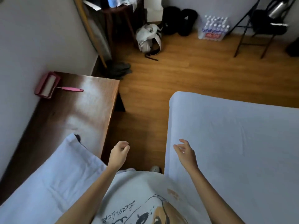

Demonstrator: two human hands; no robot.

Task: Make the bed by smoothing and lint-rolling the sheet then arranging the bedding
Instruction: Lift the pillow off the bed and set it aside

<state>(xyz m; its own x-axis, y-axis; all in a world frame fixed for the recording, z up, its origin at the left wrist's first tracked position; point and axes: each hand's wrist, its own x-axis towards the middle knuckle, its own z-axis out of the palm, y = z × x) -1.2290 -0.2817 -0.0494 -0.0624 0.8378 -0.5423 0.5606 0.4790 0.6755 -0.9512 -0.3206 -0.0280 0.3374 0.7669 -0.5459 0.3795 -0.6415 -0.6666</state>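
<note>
- My left grip (119, 153) hangs over the floor (161, 75) between the counter (84, 101) and the bed, fingers loosely curled and pinching nothing.
- My right grip (184, 151) hovers at the near left edge of the bed, fingers relaxed and slightly spread, holding nothing; whether it touches the sheet I cannot tell.
- The sheet (234, 143) lies pale over the bed on the right, mostly flat with faint creases.
- The pink lint roller (48, 85) rests on the far left corner of the counter against the wall, handle pointing right, well apart from both grips.
- A pale pillow (53, 175) lies on the near end of the counter, just beside my left forearm.
- Far across the floor stand a white bag (148, 38), a pack of water bottles (213, 28) and a folding chair (265, 26).
</note>
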